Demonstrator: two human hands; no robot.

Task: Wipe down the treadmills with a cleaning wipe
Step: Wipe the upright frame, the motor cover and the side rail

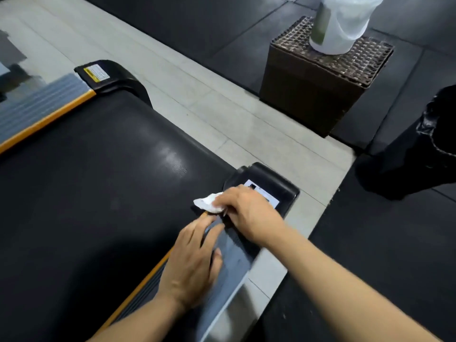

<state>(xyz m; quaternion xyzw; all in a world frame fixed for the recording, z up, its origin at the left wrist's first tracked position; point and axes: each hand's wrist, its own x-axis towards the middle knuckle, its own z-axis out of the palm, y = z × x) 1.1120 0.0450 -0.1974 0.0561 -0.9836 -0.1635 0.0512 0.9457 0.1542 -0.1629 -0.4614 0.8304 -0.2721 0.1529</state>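
The rear end of a treadmill fills the left of the view, with a black belt (103,183) and a grey side rail (229,265) edged in orange. My right hand (249,213) grips a crumpled white wipe (207,203) and presses it where the rail meets the black rear end cap (274,181). The cap carries a white label. My left hand (195,262) rests flat on the grey rail just behind the wipe, fingers straight.
A brown wicker cube (318,92) stands on the dark floor mats at upper right, with a white tub (340,23) on top. A black bin with a liner (424,144) stands at the right edge. Pale floor tiles (197,95) run past the treadmill's end.
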